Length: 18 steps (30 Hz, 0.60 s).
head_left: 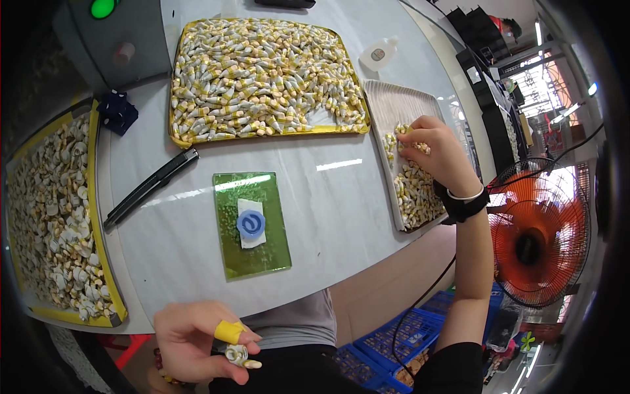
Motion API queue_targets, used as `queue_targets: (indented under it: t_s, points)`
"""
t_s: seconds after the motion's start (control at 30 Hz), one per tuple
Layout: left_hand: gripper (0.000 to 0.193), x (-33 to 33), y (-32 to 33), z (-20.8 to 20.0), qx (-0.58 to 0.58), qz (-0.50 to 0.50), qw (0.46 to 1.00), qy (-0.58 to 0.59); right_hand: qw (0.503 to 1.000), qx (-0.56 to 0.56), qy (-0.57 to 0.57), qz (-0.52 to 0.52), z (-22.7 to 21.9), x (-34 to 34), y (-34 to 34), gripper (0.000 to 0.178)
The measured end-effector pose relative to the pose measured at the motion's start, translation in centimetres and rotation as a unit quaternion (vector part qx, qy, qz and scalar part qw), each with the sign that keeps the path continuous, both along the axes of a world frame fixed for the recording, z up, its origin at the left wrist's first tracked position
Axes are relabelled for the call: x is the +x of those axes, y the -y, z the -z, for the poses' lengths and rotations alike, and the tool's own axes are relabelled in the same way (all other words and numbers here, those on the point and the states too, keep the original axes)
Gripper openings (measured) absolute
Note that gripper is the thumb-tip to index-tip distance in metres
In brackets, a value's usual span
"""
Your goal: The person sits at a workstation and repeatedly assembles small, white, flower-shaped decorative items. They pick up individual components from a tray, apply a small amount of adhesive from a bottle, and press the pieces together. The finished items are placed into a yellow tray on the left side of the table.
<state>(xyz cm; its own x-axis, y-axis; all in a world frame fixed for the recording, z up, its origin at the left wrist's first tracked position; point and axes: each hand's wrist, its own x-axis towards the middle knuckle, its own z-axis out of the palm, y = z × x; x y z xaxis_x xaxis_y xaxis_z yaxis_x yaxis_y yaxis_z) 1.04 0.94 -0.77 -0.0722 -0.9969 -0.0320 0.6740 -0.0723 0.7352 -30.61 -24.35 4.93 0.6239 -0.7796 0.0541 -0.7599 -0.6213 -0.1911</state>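
My left hand (197, 338) is at the table's near edge, with yellow tape round a finger. Between its thumb and fingers it pinches a small whitish curled piece with a pale tip (237, 355). My right hand (438, 154), with a black band and a white band at the wrist, reaches into the ridged tray (405, 95) on the right. Its fingers are pinched together over small yellow-and-white pieces (415, 190); what they hold, if anything, is too small to tell. Between the hands lies a green glass plate (256, 259) bearing a white patch and a blue ring-shaped piece (251, 224).
A yellow-edged tray (262, 139) full of grey-white cone-shaped pieces stands at the back. Another yellow-edged tray (105, 262) of whitish pieces is at left. A black bar-shaped tool (154, 187), a dark cloth (118, 113), a bottle (379, 54) and an orange fan (538, 243) are nearby.
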Motion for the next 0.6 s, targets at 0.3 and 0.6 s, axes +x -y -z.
queue_targets:
  t_s: [0.3,0.6]
  points:
    - [0.035,0.2,0.0,0.1,-0.014,0.013,1.0,0.007,0.998,0.057,0.0,0.01,-0.4,1.4,-0.4,0.01]
    - [0.036,0.8,-0.1,-0.1,-0.035,0.017,0.999,0.029,0.987,0.064,0.142,-0.035,-3.5,7.0,-5.8,0.012]
